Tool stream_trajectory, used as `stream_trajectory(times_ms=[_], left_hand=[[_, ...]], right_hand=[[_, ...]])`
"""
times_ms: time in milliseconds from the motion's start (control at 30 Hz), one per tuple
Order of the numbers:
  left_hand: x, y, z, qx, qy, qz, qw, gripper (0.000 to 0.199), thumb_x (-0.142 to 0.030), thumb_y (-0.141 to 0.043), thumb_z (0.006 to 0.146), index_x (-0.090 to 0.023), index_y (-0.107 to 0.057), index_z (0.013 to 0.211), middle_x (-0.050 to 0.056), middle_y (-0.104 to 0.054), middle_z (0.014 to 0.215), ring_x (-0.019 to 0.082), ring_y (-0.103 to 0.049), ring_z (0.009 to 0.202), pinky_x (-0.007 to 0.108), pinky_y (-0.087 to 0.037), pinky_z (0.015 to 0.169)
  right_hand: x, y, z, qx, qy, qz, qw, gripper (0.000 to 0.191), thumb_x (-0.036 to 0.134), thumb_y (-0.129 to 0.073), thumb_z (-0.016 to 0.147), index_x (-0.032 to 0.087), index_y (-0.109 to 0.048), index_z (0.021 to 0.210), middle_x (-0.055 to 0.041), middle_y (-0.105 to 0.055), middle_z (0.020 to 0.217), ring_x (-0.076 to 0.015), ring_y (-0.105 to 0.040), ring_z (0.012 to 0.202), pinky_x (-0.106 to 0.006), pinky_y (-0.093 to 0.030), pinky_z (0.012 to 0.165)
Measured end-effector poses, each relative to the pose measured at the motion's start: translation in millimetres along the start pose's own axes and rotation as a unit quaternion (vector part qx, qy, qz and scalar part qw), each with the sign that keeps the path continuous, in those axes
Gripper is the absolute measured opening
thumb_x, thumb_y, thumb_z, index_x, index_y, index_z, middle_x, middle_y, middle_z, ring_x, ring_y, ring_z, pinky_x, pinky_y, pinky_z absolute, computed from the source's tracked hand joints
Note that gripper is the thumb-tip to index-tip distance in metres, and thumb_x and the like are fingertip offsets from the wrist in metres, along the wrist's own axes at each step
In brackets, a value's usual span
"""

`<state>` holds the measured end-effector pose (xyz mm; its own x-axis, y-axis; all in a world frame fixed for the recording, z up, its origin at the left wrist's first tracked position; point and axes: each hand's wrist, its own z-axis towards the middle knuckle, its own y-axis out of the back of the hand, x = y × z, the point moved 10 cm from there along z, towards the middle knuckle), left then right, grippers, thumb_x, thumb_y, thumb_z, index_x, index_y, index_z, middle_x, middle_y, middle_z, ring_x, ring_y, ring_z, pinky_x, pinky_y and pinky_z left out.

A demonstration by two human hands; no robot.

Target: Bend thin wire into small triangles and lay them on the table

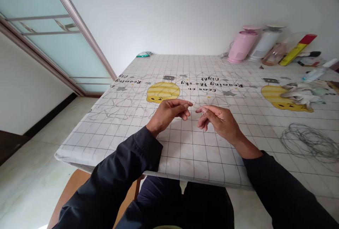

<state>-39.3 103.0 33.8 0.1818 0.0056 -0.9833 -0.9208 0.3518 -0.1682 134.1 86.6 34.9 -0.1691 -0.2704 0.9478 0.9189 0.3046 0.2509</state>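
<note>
While hands point(173, 110) point(221, 120) curl, loose wiry coil point(314, 143), gridded tablecloth point(186, 158)

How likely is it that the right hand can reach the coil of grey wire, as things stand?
Probably yes: the coil of grey wire lies uncovered on the table, to the right of the right hand, and nothing visible stands between them.

Right of the yellow animal point(163, 92), your tablecloth point(186, 153) says "Come on" and "Roaming the sky", upside down; left, "Roaming".
</note>
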Motion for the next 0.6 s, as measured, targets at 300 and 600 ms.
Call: stream_trajectory(times_ms=[300,600], left_hand=[[2,2.5,-1,-0.023,0.013,-0.007,1.0,0.05,-0.059,-0.081,0.098,-0.011,-0.084,0.109,0.017,-0.084,0.102,0.02,-0.077,0.082,0.034,-0.062,0.078],[9,-0.3,-1,-0.012,0.008,0.055,0.998,0.035,-0.046,-0.085,0.095,-0.013,-0.084,0.108,0.014,-0.084,0.102,0.019,-0.077,0.081,0.034,-0.062,0.076]], right_hand=[[-2,7,2,-0.037,-0.007,-0.032,0.999,0.048,0.063,-0.059,0.111,0.019,-0.078,0.111,-0.0049,-0.079,0.074,-0.0177,-0.07,0.059,-0.031,-0.056,0.054],[-1,13,3,-0.061,-0.005,-0.023,0.998,0.049,0.067,-0.059,0.109,0.021,-0.076,0.108,-0.005,-0.079,0.073,-0.0186,-0.07,0.059,-0.031,-0.057,0.054]])
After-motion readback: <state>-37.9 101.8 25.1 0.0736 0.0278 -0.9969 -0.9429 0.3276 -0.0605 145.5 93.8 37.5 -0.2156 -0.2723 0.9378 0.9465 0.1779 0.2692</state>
